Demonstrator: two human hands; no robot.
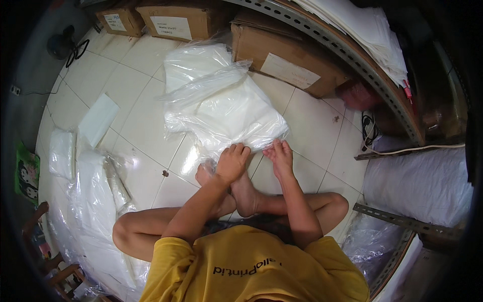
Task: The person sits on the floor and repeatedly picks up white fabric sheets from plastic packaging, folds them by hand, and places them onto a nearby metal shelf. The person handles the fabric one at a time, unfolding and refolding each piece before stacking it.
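A large clear plastic bag point(236, 113) with folded white sheets inside lies on the tiled floor in front of my crossed legs. Its loose flap is folded across the far part. My left hand point(234, 162) is closed at the near edge, fingers curled over the plastic. To its right, my right hand point(280, 155) pinches the near right corner of the same bag, thumb and fingertips together. Some crumpled film shows beside my left wrist, over my foot.
Cardboard boxes point(289, 60) line the far side under a metal shelf point(352, 45). Plastic-wrapped white packs point(98, 189) and a white sheet point(99, 118) lie at left. A dark fan point(60, 44) stands far left. More wrapped bundles point(417, 183) fill the rack at right.
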